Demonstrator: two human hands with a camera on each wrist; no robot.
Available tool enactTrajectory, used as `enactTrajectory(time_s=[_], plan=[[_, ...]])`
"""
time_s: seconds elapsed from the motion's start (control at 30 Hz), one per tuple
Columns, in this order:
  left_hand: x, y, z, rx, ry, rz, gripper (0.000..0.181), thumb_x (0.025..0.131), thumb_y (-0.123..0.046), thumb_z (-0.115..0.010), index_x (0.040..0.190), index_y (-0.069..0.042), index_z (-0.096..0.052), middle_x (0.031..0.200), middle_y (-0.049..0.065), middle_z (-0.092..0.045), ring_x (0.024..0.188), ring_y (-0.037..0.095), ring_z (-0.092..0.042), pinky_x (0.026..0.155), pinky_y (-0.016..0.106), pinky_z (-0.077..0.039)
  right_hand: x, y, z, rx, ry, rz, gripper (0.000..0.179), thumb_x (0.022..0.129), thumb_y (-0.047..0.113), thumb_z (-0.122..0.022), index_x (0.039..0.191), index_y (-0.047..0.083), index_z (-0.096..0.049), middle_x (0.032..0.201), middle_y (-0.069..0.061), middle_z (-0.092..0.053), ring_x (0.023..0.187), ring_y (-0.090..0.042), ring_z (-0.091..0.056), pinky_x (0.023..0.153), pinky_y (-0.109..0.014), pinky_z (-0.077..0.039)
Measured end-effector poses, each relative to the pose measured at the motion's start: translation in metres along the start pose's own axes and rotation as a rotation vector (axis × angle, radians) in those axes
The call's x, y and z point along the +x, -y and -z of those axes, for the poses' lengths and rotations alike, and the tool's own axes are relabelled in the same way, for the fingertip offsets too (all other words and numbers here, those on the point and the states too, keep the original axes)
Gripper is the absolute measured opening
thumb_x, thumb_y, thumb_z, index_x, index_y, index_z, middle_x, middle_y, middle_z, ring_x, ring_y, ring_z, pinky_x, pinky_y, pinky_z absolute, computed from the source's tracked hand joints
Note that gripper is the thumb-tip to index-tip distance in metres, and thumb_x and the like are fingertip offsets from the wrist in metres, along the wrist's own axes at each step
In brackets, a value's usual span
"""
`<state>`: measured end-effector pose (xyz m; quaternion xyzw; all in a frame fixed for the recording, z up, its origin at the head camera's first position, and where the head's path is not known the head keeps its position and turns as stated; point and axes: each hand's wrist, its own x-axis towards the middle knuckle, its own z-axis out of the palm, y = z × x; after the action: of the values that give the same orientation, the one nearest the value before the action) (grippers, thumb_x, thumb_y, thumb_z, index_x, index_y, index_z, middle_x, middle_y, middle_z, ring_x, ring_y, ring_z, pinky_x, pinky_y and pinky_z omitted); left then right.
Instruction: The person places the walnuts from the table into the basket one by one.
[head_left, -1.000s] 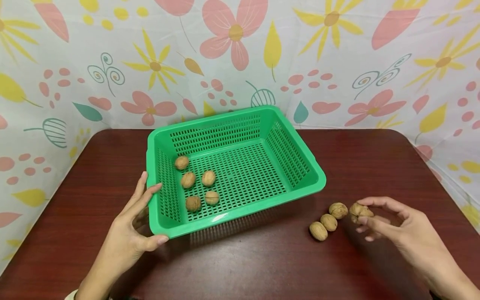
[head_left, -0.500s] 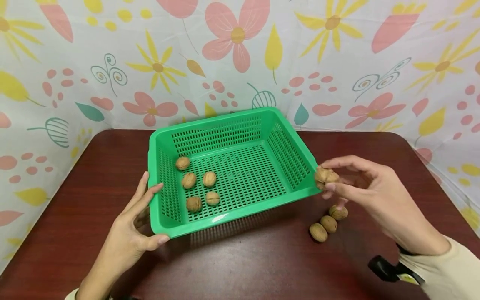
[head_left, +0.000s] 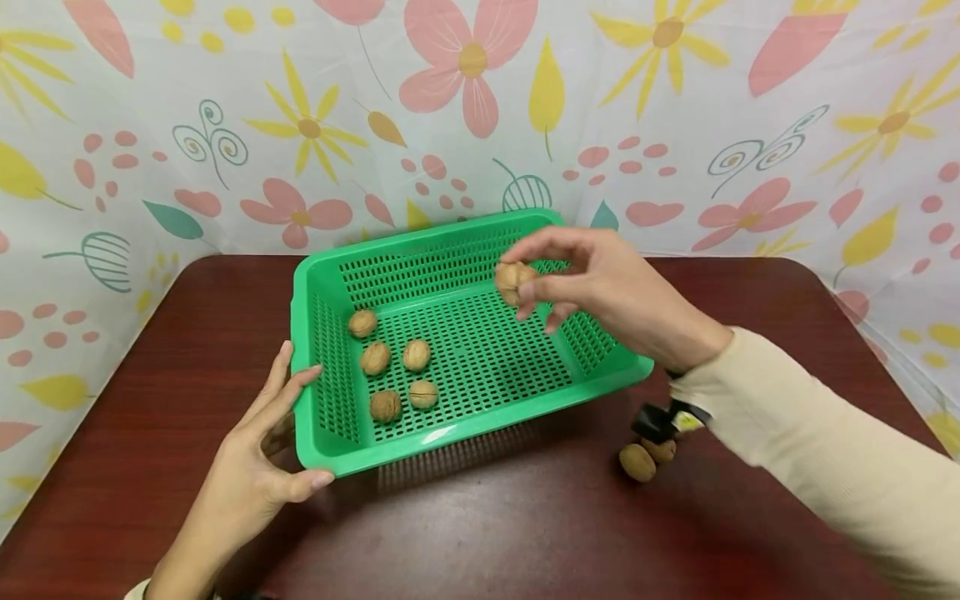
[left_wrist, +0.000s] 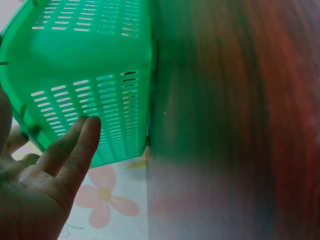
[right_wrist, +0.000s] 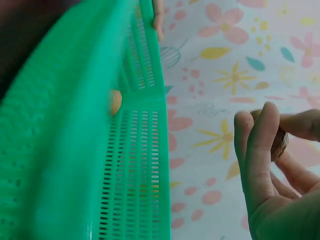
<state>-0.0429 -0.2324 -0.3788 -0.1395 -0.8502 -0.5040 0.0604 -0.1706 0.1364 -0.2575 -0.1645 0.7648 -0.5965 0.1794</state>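
A green plastic basket [head_left: 461,300] with slotted walls stands on the table. Several walnuts [head_left: 377,359] lie at the left of its floor. My left hand [head_left: 251,467] holds the basket's left end, thumb on the near corner and fingertips over the rim. In the left wrist view, two fingers [left_wrist: 80,150] lie along the outer wall. Above the basket's right part, my right hand [head_left: 592,271] pinches a lumpy walnut [head_left: 513,282] between thumb and fingers; I cannot tell if it is one or two nuts. In the right wrist view, the fingers mostly hide the held walnut [right_wrist: 280,145].
On the dark red-brown table [head_left: 480,533], loose walnuts [head_left: 637,462] lie right of the basket, partly covered by the right wrist's black camera mount [head_left: 654,423]. A flower-patterned cloth [head_left: 465,150] hangs behind the table.
My right hand has carried the walnut from the tabletop on the right, up and left past the basket's right rim, to above its inside. My left hand keeps its hold.
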Motion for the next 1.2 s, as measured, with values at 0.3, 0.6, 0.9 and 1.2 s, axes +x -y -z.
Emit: enactTrajectory(time_s=[0.3, 0.6, 0.9, 1.2], plan=[[0.001, 0.001, 0.000, 0.006, 0.000, -0.011, 0.109, 0.065, 0.005, -0.093, 0.160, -0.021, -0.046, 0.178, 0.003, -0.010, 0.123, -0.010, -0.057, 0.087, 0.010, -0.052, 0.070, 0.003, -0.011, 0.044, 0.176, -0.032, 0.032, 0.099, 0.010, -0.068, 0.130, 0.006, -0.067, 0.127, -0.013, -0.068, 0.095, -0.032, -0.073, 0.074, -0.041, -0.061], [0.000, 0.000, 0.001, 0.014, 0.001, -0.009, 0.109, 0.065, 0.004, -0.093, 0.160, -0.021, -0.045, 0.178, 0.003, -0.010, 0.123, -0.010, -0.057, 0.087, 0.010, -0.052, 0.109, -0.010, -0.015, 0.070, 0.349, -0.074, 0.035, 0.099, 0.006, -0.062, 0.134, 0.003, -0.065, 0.117, -0.013, -0.071, 0.095, -0.032, -0.071, 0.075, -0.034, -0.059], [0.003, 0.003, -0.002, 0.016, 0.006, 0.004, 0.109, 0.066, 0.003, -0.093, 0.160, -0.024, -0.045, 0.178, 0.001, -0.009, 0.122, -0.009, -0.058, 0.086, 0.011, -0.053, 0.138, -0.027, -0.027, 0.059, 0.405, -0.149, 0.040, 0.099, 0.003, -0.062, 0.140, 0.001, -0.062, 0.113, -0.012, -0.072, 0.092, -0.027, -0.073, 0.076, -0.031, -0.059], [0.001, 0.002, 0.001, 0.011, -0.005, 0.000, 0.110, 0.064, 0.005, -0.093, 0.160, -0.022, -0.045, 0.178, -0.002, -0.010, 0.123, -0.009, -0.057, 0.088, 0.010, -0.052, 0.156, -0.047, -0.049, -0.022, 0.445, -0.241, 0.039, 0.103, 0.002, -0.060, 0.142, 0.001, -0.061, 0.122, -0.014, -0.070, 0.095, -0.026, -0.074, 0.102, -0.052, -0.054]])
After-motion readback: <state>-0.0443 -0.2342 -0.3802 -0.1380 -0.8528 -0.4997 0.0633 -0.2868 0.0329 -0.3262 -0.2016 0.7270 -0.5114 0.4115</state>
